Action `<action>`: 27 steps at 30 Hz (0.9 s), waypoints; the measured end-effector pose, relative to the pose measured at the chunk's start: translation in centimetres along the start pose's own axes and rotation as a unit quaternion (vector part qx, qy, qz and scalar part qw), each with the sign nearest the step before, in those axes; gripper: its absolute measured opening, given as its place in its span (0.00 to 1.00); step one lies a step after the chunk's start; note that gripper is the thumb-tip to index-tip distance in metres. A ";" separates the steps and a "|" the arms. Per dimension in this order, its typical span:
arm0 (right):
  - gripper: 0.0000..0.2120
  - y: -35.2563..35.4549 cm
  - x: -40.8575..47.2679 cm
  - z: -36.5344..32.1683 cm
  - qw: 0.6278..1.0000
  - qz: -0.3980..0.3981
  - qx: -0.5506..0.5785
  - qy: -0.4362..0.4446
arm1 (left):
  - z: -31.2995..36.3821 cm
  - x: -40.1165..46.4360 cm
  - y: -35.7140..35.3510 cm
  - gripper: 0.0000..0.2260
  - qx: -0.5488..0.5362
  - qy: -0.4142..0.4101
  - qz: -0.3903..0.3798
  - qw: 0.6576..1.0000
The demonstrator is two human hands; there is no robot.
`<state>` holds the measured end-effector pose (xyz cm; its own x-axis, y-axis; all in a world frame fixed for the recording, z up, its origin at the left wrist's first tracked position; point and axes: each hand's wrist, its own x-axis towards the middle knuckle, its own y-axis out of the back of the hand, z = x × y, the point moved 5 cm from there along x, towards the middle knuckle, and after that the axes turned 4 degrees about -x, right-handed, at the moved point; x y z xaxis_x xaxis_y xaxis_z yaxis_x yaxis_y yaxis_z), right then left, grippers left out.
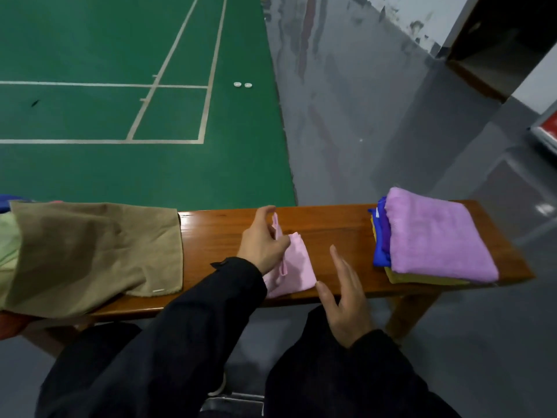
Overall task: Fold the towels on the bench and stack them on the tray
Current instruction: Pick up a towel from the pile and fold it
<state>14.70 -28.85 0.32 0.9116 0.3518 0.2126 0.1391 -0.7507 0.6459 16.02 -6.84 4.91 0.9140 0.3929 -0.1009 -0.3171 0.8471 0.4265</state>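
A small pink towel (294,267), already folded down to a narrow packet, is seen at the near middle of the wooden tabletop (337,227), where its far flap is pinched and lifted by the left hand (265,239). The right hand (345,300) is held flat and released at the near edge, just right of the pink towel, its thumb near the cloth's near corner; contact cannot be confirmed.

The fold is judged to be at risk: with only one flap pinched and the flat hand not clearly pressing, the soft packet could spring open or skew when the flap is laid over. Its near end is seen at the tabletop's edge, so a drag toward the person could tip it to the floor.

To the right, a stack (428,245) of folded towels is topped by a lilac towel (440,233), with blue and purple layers showing at its left side and a yellow one beneath. At least four layers are counted; no tray is made out under them. The stack is judged to lean somewhat, and a careless placement on top could shift it toward the right end.

At the left end, one large brown towel (93,251) is draped unfolded over the near edge, with one pale green cloth (9,245) beside it and slivers of blue and pink behind. At least two towels are thus judged left to fold.

Two small white discs (242,85) are seen on the green court floor (120,116) beyond.
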 end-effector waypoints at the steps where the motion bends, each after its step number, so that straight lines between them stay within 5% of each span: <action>1: 0.32 0.1 -0.2 0.2 1.000 0.001 0.002 -0.007 | 0.1 0.3 -1.4 0.29 0.008 0.000 -0.007 1.000; 6: 0.31 1.1 -1.3 1.2 0.999 -0.002 -0.014 -0.036 | -0.9 0.4 -5.9 0.32 0.025 0.047 -0.055 0.997; 11: 0.28 1.1 -0.9 1.6 0.999 0.006 -0.014 -0.032 | -4.7 -1.6 -3.1 0.27 0.062 0.048 0.070 0.994; 16: 0.22 -2.5 3.2 1.8 0.984 -0.065 -0.106 -0.126 | -7.3 -2.1 -2.3 0.31 0.069 0.116 0.066 0.989; 21: 0.22 -3.9 6.5 1.7 0.966 -0.071 -0.126 -0.212 | -5.8 0.3 -2.0 0.25 0.241 0.027 0.069 0.968; 27: 0.10 -4.1 7.6 2.7 0.955 -0.059 -0.157 -0.246 | -5.3 3.3 -2.0 0.15 0.331 -0.042 -0.038 0.942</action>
<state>22.09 -24.66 -2.68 0.9788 0.0608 -0.1957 0.2000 -0.4909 0.8479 18.31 -5.39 -1.01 0.9533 0.2869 -0.0944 -0.0480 0.4524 0.8905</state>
